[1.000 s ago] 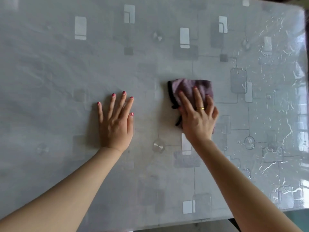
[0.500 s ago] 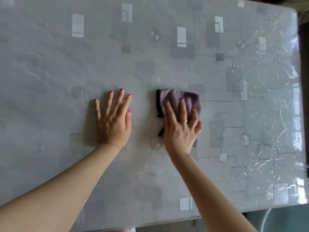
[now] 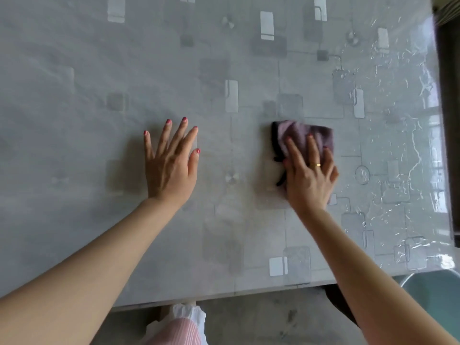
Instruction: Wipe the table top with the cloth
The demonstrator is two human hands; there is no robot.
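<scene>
Two bare arms reach over the counter (image 3: 74, 70), and on it I count just one loose thing: a single cloth (image 3: 302, 135), mauve with a dark border along its left edge. It lies folded flat on the counter, right of the middle and well in from the near edge.

The right hand (image 3: 310, 175) lies on top of the cloth, palm down, covering its near half. Its fingers (image 3: 293, 151) are stretched straight across the fabric, pressing it to the surface rather than curling round it, so the grip is released and flat. One gold ring (image 3: 318, 165) sits on one finger of that hand.

The left hand (image 3: 170, 165) rests flat on the bare counter, well apart from the cloth, all five fingers spread and straight; it holds nothing. The nails on both hands are painted red.

The counter has a glossy grey cover printed with pale rectangles, squares and thin lines. Toward its right side the surface glistens with bright streaks and window reflections. Below the near edge a bit of pink-and-white clothing (image 3: 179, 327) shows above a grey floor (image 3: 261, 319).
</scene>
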